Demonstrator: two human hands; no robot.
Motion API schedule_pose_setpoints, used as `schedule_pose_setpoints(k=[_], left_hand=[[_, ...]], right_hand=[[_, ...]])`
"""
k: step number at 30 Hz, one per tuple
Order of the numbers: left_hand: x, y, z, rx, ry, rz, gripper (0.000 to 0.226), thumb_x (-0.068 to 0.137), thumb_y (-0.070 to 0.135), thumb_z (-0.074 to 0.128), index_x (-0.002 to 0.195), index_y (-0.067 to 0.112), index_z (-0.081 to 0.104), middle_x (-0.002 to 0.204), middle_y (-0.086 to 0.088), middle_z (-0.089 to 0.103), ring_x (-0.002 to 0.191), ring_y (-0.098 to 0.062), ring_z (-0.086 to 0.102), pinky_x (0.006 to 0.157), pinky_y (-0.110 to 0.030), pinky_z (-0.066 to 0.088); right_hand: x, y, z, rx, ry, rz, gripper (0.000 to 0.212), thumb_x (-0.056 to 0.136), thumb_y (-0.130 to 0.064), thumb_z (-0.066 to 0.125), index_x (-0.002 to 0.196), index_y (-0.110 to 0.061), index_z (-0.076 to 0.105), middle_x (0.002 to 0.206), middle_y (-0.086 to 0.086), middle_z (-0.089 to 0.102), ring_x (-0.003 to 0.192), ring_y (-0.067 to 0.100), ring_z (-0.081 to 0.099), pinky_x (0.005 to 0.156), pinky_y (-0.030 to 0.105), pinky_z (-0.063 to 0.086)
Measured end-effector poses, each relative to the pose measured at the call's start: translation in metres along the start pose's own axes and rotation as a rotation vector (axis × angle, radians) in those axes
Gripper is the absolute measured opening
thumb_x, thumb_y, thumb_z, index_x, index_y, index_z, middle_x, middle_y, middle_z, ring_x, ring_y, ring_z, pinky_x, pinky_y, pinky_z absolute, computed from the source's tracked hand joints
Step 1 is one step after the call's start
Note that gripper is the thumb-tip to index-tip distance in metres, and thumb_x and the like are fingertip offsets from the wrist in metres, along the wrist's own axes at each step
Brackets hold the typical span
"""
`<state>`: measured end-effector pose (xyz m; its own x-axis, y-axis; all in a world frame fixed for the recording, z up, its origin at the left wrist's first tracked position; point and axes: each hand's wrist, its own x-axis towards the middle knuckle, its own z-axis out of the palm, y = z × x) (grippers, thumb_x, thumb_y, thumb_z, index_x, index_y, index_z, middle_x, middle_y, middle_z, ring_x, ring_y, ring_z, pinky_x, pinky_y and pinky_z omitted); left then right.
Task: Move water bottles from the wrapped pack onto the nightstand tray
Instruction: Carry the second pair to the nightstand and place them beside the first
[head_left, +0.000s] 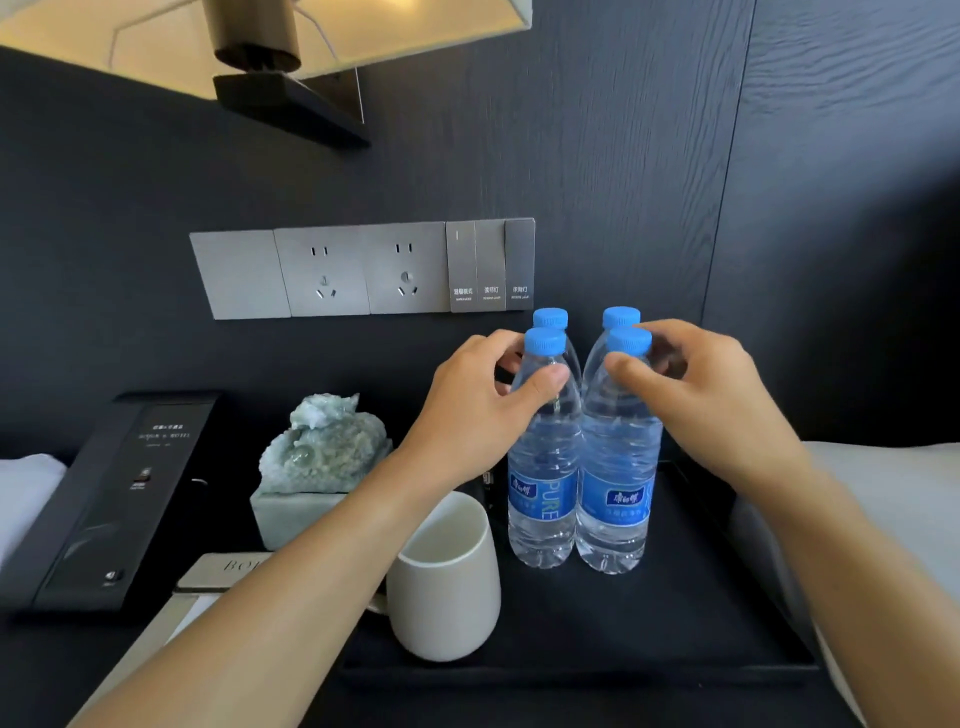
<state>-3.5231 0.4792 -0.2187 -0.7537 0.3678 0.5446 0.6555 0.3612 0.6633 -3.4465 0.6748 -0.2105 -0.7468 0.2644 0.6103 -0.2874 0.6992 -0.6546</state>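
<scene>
Four clear plastic water bottles with blue caps and blue labels stand upright in a tight two-by-two cluster on the black rectangular tray (675, 618), toward its back. The front left bottle (543, 483) and the front right bottle (615, 488) touch side by side; the two rear bottles (621, 317) show mostly as caps just behind them.

The left hand (478, 400) is wrapped around the shoulder of the front left bottle, thumb across its front and fingers (506, 353) curled round the far side, closed on it. The right hand (711, 384) grips the front right bottle just under its cap in the same way, thumb in front and fingers behind.

A matte white ceramic cup (444, 577) with an open mouth stands on the tray's left part, just beside the front left bottle and directly under the left forearm; what is inside it cannot be told. Left of the tray, on the dark worktop (62, 670), sits a pale green rough stone ornament on a square base (317, 467), near the cup. Farther left lies a black slanted control panel with small white lettering (109, 499), and in front of the ornament a light-coloured card with printed letters (228, 569).

On the dark wood-grain wall behind, a brushed-metal strip of sockets and switches (363, 267) runs just above the bottle caps. A lit lampshade (208, 36) hangs at upper left. White bedding (893, 499) lies to the right of the tray.
</scene>
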Motion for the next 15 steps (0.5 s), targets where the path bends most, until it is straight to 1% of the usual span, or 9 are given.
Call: schedule_pose_setpoints(k=[3,5,8,10,11,13,15], left_hand=[[0.001,0.003,0.003,0.006,-0.016,0.006,0.025,0.094,0.048,0.065,0.109,0.028,0.066,0.104,0.003,0.062,0.079,-0.013,0.064,0.071,-0.02,0.043],[0.0,0.003,0.004,-0.001,-0.024,0.009,0.03,0.094,0.048,0.064,0.114,0.025,0.067,0.107,0.002,0.062,0.083,-0.015,0.066,0.074,-0.023,0.045],[-0.002,0.001,0.004,-0.017,-0.016,0.015,0.035,0.096,0.047,0.063,0.121,0.023,0.067,0.11,0.001,0.063,0.087,-0.014,0.065,0.076,-0.026,0.049],[-0.001,0.001,0.005,-0.012,-0.016,0.017,0.037,0.095,0.048,0.063,0.122,0.024,0.066,0.11,0.001,0.063,0.088,-0.015,0.064,0.079,-0.029,0.052],[-0.001,0.002,0.006,-0.007,-0.018,0.014,0.037,0.095,0.049,0.063,0.122,0.024,0.066,0.11,0.001,0.063,0.088,-0.014,0.064,0.079,-0.03,0.053],[0.001,0.002,0.007,-0.003,-0.018,0.01,0.037,0.094,0.05,0.063,0.121,0.025,0.066,0.108,0.002,0.062,0.086,-0.012,0.062,0.079,-0.029,0.051],[0.0,0.002,0.007,-0.014,-0.015,0.01,0.036,0.094,0.049,0.063,0.12,0.025,0.066,0.106,0.004,0.061,0.081,-0.008,0.059,0.075,-0.026,0.046]], right_hand=[[0.0,0.002,-0.004,-0.017,0.03,0.021,0.026,0.088,-0.039,0.072,0.107,-0.021,0.072,0.084,-0.01,0.069,0.074,0.007,0.062,0.067,0.021,0.045],[0.0,0.003,-0.003,-0.012,0.056,0.041,0.032,0.084,-0.044,0.075,0.106,-0.022,0.07,0.086,-0.011,0.068,0.076,0.006,0.063,0.067,0.021,0.046],[-0.002,0.004,0.003,-0.044,0.148,0.076,0.044,0.075,-0.056,0.079,0.094,-0.02,0.06,0.081,-0.011,0.061,0.071,0.004,0.056,0.059,0.019,0.04],[-0.005,0.002,0.008,-0.056,0.201,0.101,0.055,0.07,-0.062,0.079,0.091,-0.017,0.054,0.079,-0.008,0.057,0.066,0.005,0.051,0.055,0.021,0.037],[-0.007,0.001,0.009,-0.064,0.202,0.091,0.057,0.071,-0.064,0.077,0.092,-0.018,0.053,0.08,-0.007,0.057,0.067,0.006,0.051,0.055,0.022,0.037],[-0.009,-0.001,0.009,-0.048,0.162,0.056,0.05,0.079,-0.061,0.072,0.104,-0.022,0.054,0.088,-0.009,0.059,0.073,0.005,0.055,0.06,0.021,0.04],[-0.008,-0.002,0.004,-0.018,0.123,0.04,0.04,0.089,-0.049,0.067,0.119,-0.024,0.06,0.093,-0.011,0.061,0.075,0.003,0.056,0.066,0.02,0.042]])
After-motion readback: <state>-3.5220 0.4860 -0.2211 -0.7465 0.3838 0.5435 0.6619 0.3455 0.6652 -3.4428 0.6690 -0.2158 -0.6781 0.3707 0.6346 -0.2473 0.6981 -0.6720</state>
